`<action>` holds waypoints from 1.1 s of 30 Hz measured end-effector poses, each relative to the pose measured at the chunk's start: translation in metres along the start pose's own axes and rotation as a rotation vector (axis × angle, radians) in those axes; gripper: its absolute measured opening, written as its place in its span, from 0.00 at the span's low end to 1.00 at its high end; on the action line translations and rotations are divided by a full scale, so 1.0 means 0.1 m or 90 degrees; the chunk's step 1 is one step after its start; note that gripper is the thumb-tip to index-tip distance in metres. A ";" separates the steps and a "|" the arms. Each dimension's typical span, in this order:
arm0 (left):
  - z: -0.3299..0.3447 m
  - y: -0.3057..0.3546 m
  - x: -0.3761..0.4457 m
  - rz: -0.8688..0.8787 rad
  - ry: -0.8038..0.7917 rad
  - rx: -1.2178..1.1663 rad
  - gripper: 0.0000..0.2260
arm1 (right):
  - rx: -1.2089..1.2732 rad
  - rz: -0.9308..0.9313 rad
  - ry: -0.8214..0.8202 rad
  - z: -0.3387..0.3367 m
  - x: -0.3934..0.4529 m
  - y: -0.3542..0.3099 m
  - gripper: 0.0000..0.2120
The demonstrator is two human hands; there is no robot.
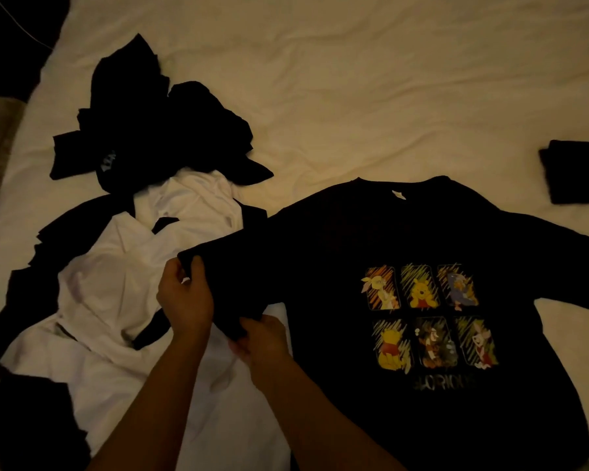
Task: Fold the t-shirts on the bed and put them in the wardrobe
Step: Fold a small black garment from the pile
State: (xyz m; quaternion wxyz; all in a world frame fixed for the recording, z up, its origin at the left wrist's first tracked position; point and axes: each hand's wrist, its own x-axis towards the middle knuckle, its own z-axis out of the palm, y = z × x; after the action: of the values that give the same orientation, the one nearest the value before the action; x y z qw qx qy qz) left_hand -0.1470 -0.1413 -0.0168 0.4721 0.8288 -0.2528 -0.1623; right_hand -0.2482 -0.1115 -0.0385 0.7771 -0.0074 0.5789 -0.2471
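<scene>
A black t-shirt (405, 243) with a print of several cartoon panels lies spread face up on the white bed sheet (354, 79), collar toward the far side. Its left sleeve is lifted a little. My left hand (184, 300) grips the sleeve's upper edge, and my right hand (262, 338) pinches its lower edge. To the left sits a loose heap of unfolded shirts: a crumpled white t-shirt (123, 287) and black t-shirts (157, 130) around it.
A folded black garment (578, 171) lies at the right edge of the bed. The bed's left edge runs diagonally at the far left, with dark floor (11, 45) beyond it. No wardrobe is in view.
</scene>
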 end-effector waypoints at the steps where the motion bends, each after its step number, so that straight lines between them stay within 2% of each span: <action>1: 0.00 0.00 0.04 0.012 -0.004 0.011 0.08 | 0.033 -0.015 0.022 0.05 0.02 0.01 0.12; 4: 0.02 0.01 0.18 0.040 -0.033 0.045 0.10 | 0.110 -0.039 0.078 0.16 0.03 0.02 0.11; 6: 0.05 0.04 0.27 0.064 -0.061 0.074 0.11 | 0.176 0.009 0.049 0.20 -0.04 0.02 0.06; 8: 0.08 0.04 0.36 0.082 -0.084 0.113 0.15 | 0.239 0.058 0.013 0.23 -0.11 0.03 0.05; 12: 0.07 0.01 0.53 0.035 -0.106 0.167 0.22 | 0.168 0.000 0.039 0.23 -0.06 0.17 0.09; 14: 0.06 -0.03 0.58 -0.001 -0.103 0.137 0.24 | 0.129 -0.020 0.028 0.21 -0.06 0.15 0.09; 17: 0.06 -0.06 0.60 -0.051 -0.082 0.074 0.26 | 0.156 -0.003 -0.005 0.19 -0.05 0.06 0.10; 20: 0.09 -0.10 0.62 -0.120 -0.079 0.026 0.26 | 0.240 0.039 -0.013 0.21 -0.01 0.02 0.16; 22: 0.11 -0.13 0.65 -0.155 -0.113 -0.015 0.25 | 0.244 0.064 0.002 0.23 0.07 0.02 0.17; 26: 0.12 -0.27 0.79 -0.173 -0.228 -0.002 0.25 | 0.166 0.059 0.050 0.25 0.26 0.02 0.13; 29: 0.11 -0.31 0.86 -0.177 -0.214 0.005 0.18 | 0.142 0.020 0.064 0.24 0.30 0.01 0.07; 33: 0.10 -0.13 0.83 -0.135 -0.141 0.047 0.17 | 0.173 0.001 0.014 0.32 0.23 0.09 0.15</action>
State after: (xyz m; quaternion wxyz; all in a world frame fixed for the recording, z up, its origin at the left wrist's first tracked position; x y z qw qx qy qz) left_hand -0.0801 -0.1901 -0.0358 0.3905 0.8448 -0.2201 -0.2924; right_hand -0.2108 -0.1220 -0.0514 0.7645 0.1015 0.5488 -0.3226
